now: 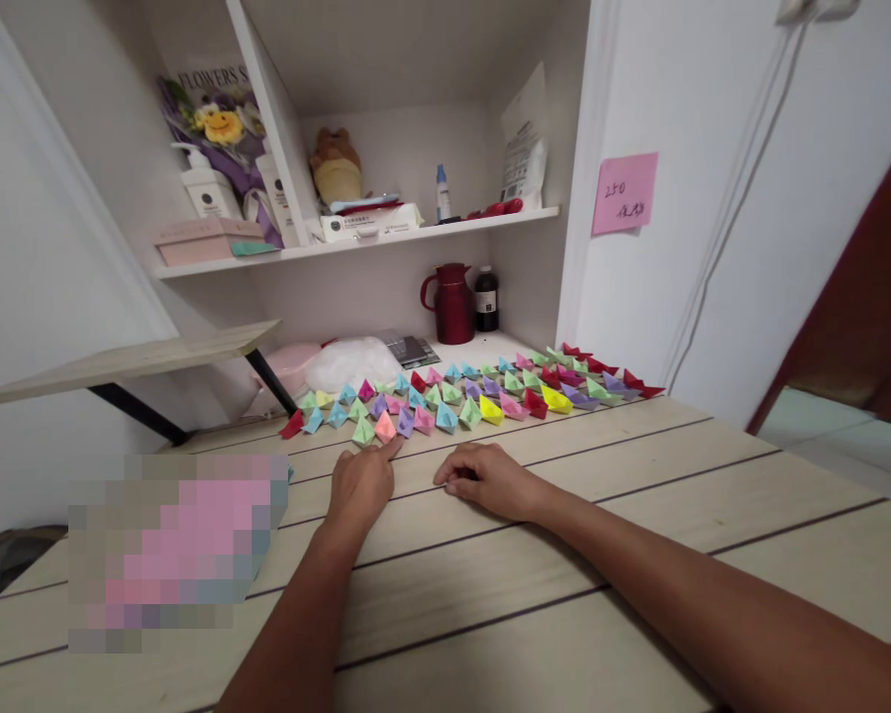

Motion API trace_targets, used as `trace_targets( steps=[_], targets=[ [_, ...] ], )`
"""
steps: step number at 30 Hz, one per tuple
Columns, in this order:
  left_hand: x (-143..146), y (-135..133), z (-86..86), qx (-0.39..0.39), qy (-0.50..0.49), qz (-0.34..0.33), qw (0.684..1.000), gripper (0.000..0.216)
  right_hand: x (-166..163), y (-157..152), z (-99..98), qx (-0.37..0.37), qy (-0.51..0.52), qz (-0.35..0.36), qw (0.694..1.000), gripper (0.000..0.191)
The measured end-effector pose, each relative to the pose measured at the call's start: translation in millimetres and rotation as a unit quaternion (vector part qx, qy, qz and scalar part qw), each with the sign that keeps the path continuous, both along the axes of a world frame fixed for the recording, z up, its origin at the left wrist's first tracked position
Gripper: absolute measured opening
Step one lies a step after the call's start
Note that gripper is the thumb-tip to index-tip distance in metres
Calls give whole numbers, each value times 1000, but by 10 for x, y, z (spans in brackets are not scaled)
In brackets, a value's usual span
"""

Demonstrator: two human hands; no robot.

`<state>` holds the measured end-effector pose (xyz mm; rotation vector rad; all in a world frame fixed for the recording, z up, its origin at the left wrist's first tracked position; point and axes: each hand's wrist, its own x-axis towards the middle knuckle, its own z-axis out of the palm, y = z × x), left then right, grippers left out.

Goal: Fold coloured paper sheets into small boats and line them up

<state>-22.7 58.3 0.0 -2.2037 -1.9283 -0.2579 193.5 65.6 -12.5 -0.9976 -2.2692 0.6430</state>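
Observation:
Rows of small folded paper boats in many colours stretch across the far part of the slatted wooden table (445,634). My left hand (362,483) rests at the front row, index finger stretched out to the base of a purple paper boat (405,423). Its fingertip is at or just beside that boat; I cannot tell if they touch. Left of it stand an orange-pink boat (384,428) and a green boat (363,432); a pink boat (423,420) is to the right. My right hand (494,479) lies on the tabletop, fingers loosely curled and apart from the thumb, with nothing visible in it.
A blurred-out pink patch (208,535) covers something on the table's left. Behind it, a small raised shelf (141,361) stands on black legs. Beyond the boats are a white plastic bag (352,363), a red jug (454,305) and a dark bottle (486,299). A pink note (625,193) hangs on the wall.

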Motion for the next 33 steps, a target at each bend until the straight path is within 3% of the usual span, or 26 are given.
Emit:
trace_targets(
  steps=[13,17,22,24,25,28,30,33],
  targets=[
    [7,-123,-43,14,-88,-53,995,38,50,20,-87,-22,19,25,999,18],
    [169,-435,10,10,-102,-88,991,38,81,-35,-94,-15,13,51,999,21],
    [278,-1087,239,-4,-69,-231,971,26,98,-82,-109,-21,9,59,998,25],
    [44,-1257,418,58,-53,-266,961,29,91,-70,-128,-31,9,52,998,27],
    [-145,-1304,517,87,-80,-236,965,30,85,-61,-137,-34,9,49,998,27],
    [-865,-1340,762,116,-255,-52,959,29,69,-38,-152,-34,3,41,999,26],
    [-1311,-1342,820,100,-288,-22,952,33,62,-30,-154,-32,-3,36,999,26],
    [-1732,-1388,722,34,-320,-9,947,44,58,-26,-155,-31,-9,27,999,26]
  ],
)
